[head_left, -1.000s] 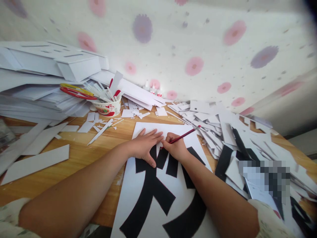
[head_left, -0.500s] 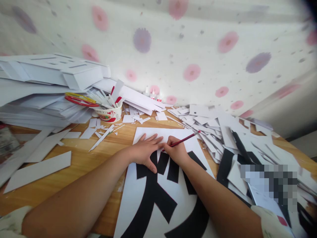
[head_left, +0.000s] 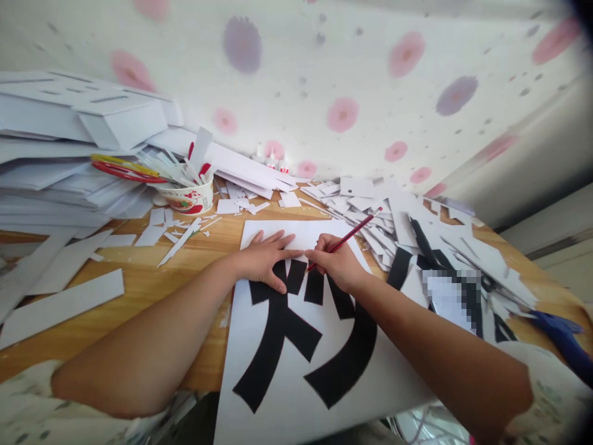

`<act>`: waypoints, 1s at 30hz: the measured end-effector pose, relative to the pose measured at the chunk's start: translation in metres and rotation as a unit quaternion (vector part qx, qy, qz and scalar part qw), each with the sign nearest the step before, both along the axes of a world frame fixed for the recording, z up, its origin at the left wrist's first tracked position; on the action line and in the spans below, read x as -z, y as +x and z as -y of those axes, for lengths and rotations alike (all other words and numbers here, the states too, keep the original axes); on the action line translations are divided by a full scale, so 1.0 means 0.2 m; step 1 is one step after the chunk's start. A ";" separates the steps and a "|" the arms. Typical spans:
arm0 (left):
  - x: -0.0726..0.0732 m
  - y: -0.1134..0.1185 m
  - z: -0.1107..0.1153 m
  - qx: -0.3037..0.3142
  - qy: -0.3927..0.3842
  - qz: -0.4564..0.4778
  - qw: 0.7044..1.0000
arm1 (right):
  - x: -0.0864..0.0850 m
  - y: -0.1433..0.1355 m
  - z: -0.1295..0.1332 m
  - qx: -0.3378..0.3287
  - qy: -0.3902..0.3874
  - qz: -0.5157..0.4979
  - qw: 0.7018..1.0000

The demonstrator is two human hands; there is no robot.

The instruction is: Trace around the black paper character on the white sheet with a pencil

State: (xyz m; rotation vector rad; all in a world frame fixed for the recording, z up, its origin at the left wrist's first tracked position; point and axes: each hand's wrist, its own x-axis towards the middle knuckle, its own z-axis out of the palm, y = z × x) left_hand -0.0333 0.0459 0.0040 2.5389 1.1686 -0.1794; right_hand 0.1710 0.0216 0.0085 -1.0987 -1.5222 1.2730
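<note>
My left hand (head_left: 265, 261) lies flat with fingers spread, pressing on a black cut-out character (head_left: 267, 352) and the white board (head_left: 273, 417) under it. In my right hand (head_left: 337, 262) is a dark red pencil (head_left: 356, 228), its tip low against the upper part of the black shape. The right fingers are pinched round the pencil close to the left index finger. The cut-out has several broad strokes; my hands and right forearm hide part of its top and right side. The board's near end reaches past the table edge.
A paper bowl (head_left: 189, 199) holds white strips and scissors with red and yellow handles (head_left: 127, 167). White board sheets (head_left: 37, 167) are stacked at left, and scraps (head_left: 356, 185) heap at right. Blue-handled scissors (head_left: 560, 334) lie far right. Small bottles (head_left: 271, 162) stand by the patterned curtain.
The view has shifted, showing more of the board's near end and the right side. My right hand has moved slightly down along the cut-out, with the pencil more upright. My left hand stays flat.
</note>
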 end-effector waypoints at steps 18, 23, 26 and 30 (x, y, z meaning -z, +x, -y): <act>0.02 0.01 0.00 -0.003 0.001 0.012 1.000 | 0.12 0.00 0.13 0.003 0.053 0.124 0.991; 0.03 0.01 0.00 -0.002 0.003 0.012 1.000 | 0.12 0.00 0.13 0.009 0.077 0.142 0.987; 0.02 0.01 0.00 -0.004 -0.001 0.003 1.000 | 0.12 0.00 0.11 0.022 0.090 0.146 0.985; 0.01 0.01 0.00 -0.002 -0.003 0.002 1.000 | 0.13 0.01 0.10 0.041 0.100 0.149 0.983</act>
